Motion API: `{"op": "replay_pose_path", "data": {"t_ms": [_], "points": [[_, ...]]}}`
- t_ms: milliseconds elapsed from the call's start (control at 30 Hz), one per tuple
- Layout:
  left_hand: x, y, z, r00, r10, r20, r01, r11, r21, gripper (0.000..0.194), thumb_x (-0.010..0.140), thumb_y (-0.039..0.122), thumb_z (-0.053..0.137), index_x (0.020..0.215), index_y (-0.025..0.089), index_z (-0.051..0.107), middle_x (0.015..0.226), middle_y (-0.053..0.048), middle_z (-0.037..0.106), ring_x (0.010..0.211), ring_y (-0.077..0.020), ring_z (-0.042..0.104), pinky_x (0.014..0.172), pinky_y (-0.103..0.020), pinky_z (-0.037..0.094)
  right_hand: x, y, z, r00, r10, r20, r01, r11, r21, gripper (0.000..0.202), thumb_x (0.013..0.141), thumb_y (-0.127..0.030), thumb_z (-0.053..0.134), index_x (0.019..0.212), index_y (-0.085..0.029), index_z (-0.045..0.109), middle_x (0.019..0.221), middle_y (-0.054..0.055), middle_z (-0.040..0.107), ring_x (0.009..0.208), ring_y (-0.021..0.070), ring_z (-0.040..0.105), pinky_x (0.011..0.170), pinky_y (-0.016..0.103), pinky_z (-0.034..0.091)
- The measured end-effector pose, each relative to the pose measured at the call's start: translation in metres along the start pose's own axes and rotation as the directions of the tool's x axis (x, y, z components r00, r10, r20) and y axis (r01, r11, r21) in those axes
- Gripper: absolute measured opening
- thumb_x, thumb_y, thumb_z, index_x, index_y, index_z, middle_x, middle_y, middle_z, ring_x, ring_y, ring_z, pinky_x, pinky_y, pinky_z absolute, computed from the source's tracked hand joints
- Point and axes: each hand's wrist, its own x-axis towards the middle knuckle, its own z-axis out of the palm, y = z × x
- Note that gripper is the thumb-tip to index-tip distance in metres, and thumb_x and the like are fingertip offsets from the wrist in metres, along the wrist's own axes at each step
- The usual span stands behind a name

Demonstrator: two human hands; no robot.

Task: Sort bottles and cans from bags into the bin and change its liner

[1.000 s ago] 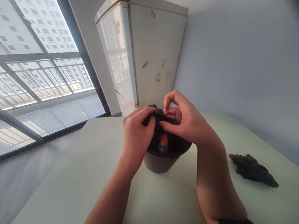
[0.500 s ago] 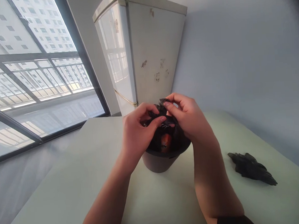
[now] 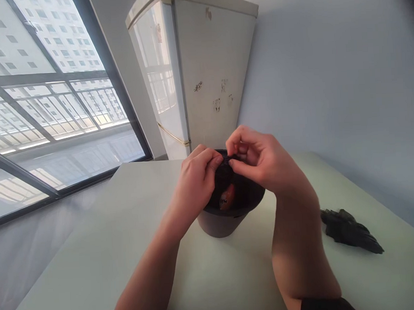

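A dark trash bin [image 3: 221,226] stands on the pale table, and a black plastic bag [image 3: 243,190] lies inside its rim. Within the bag, an orange-red item with white lettering [image 3: 227,197] shows. My left hand [image 3: 201,174] pinches the gathered top of the bag over the bin's mouth. Close beside it, my right hand [image 3: 254,159] is closed too, thumb and forefinger pinching the bag's top; the bit of plastic between them is small and dark. The fingertips of both hands nearly meet.
A second black plastic bag [image 3: 351,231], crumpled, lies on the table [image 3: 94,253] at the right. Behind the table stands a white fridge [image 3: 216,62]. Windows [image 3: 58,89] are at the left, and a plain wall [image 3: 335,83] runs along the right.
The bag's bunched top has been drawn down and tightened between my fingers. My right wrist has bent and its forearm shifted right; my left fingers have closed together.
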Motion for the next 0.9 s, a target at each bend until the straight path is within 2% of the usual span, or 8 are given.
{"op": "replay_pose_path", "data": {"t_ms": [133, 200, 300, 433, 533, 667, 800, 900], "points": [[0.0, 0.001, -0.005, 0.99, -0.14, 0.034, 0.144, 0.98, -0.139, 0.031, 0.105, 0.029, 0.053, 0.078, 0.02, 0.062, 0.076, 0.0, 0.059, 0.073, -0.0149, 0.053, 0.067, -0.03, 0.04, -0.003, -0.005, -0.006, 0.998, -0.043, 0.048, 0.054, 0.964, -0.259, 0.015, 0.088, -0.014, 0.066, 0.083, -0.024, 0.075, 0.094, 0.002, 0.053, 0.072, 0.0123, 0.05, 0.063, 0.03, 0.041], [0.001, 0.0, -0.006, 0.983, -0.181, 0.036, 0.185, 0.963, -0.195, 0.032, 0.105, 0.033, 0.054, 0.076, 0.02, 0.061, 0.072, 0.001, 0.057, 0.07, -0.0147, 0.05, 0.064, -0.03, 0.038, -0.004, -0.006, -0.005, 0.997, -0.043, 0.069, 0.062, 0.949, -0.31, 0.004, 0.088, -0.023, 0.073, 0.089, -0.025, 0.077, 0.097, 0.002, 0.054, 0.071, 0.0124, 0.05, 0.062, 0.031, 0.041], [0.001, -0.001, -0.009, 0.977, -0.204, 0.064, 0.214, 0.944, -0.249, 0.034, 0.104, 0.038, 0.055, 0.076, 0.02, 0.063, 0.071, 0.001, 0.057, 0.069, -0.0146, 0.05, 0.063, -0.029, 0.038, -0.004, -0.006, 0.0, 0.995, -0.076, 0.063, 0.094, 0.925, -0.369, 0.014, 0.083, -0.032, 0.084, 0.086, -0.023, 0.075, 0.099, 0.003, 0.055, 0.075, 0.0143, 0.052, 0.066, 0.032, 0.044], [0.002, 0.0, -0.011, 0.971, -0.228, 0.073, 0.239, 0.929, -0.284, 0.035, 0.102, 0.041, 0.06, 0.076, 0.02, 0.067, 0.068, 0.001, 0.059, 0.068, -0.0149, 0.054, 0.062, -0.029, 0.041, -0.002, -0.004, 0.004, 0.987, -0.148, 0.065, 0.162, 0.905, -0.394, 0.012, 0.091, -0.023, 0.074, 0.08, -0.02, 0.07, 0.097, 0.003, 0.056, 0.076, 0.015, 0.053, 0.069, 0.033, 0.044], [0.002, -0.001, -0.011, 0.97, -0.244, -0.015, 0.228, 0.924, -0.305, 0.026, 0.099, 0.038, 0.064, 0.083, 0.021, 0.075, 0.076, -0.001, 0.07, 0.075, -0.0175, 0.064, 0.07, -0.03, 0.05, -0.001, -0.004, 0.002, 0.982, -0.169, 0.079, 0.187, 0.902, -0.388, 0.012, 0.093, -0.019, 0.069, 0.08, -0.02, 0.069, 0.097, 0.003, 0.057, 0.077, 0.0151, 0.054, 0.069, 0.033, 0.044], [0.003, -0.006, -0.011, 0.96, -0.253, -0.122, 0.21, 0.936, -0.284, 0.016, 0.094, 0.03, 0.069, 0.095, 0.024, 0.083, 0.095, -0.003, 0.08, 0.091, -0.0222, 0.073, 0.084, -0.035, 0.057, 0.002, -0.002, -0.003, 0.992, -0.118, 0.052, 0.129, 0.912, -0.389, 0.01, 0.092, -0.02, 0.069, 0.082, -0.021, 0.069, 0.1, 0.002, 0.06, 0.078, 0.0151, 0.055, 0.071, 0.033, 0.044], [0.006, -0.023, -0.012, 0.939, -0.256, -0.229, 0.227, 0.963, -0.146, 0.018, 0.09, 0.023, 0.069, 0.097, 0.025, 0.085, 0.095, -0.003, 0.081, 0.087, -0.022, 0.074, 0.083, -0.037, 0.059, 0.002, 0.007, -0.017, 0.987, 0.023, 0.159, 0.042, 0.919, -0.393, 0.015, 0.092, -0.023, 0.068, 0.077, -0.021, 0.068, 0.105, 0.002, 0.06, 0.078, 0.0142, 0.057, 0.07, 0.033, 0.044], [0.011, -0.04, -0.014, 0.915, -0.248, -0.319, 0.268, 0.963, 0.022, 0.018, 0.087, 0.02, 0.069, 0.093, 0.025, 0.085, 0.088, -0.003, 0.08, 0.084, -0.0227, 0.074, 0.087, -0.04, 0.058, -0.005, 0.013, -0.035, 0.948, 0.14, 0.287, 0.008, 0.888, -0.46, 0.019, 0.092, -0.027, 0.067, 0.074, -0.022, 0.068, 0.106, 0.002, 0.061, 0.07, 0.0121, 0.053, 0.064, 0.032, 0.042]]}}
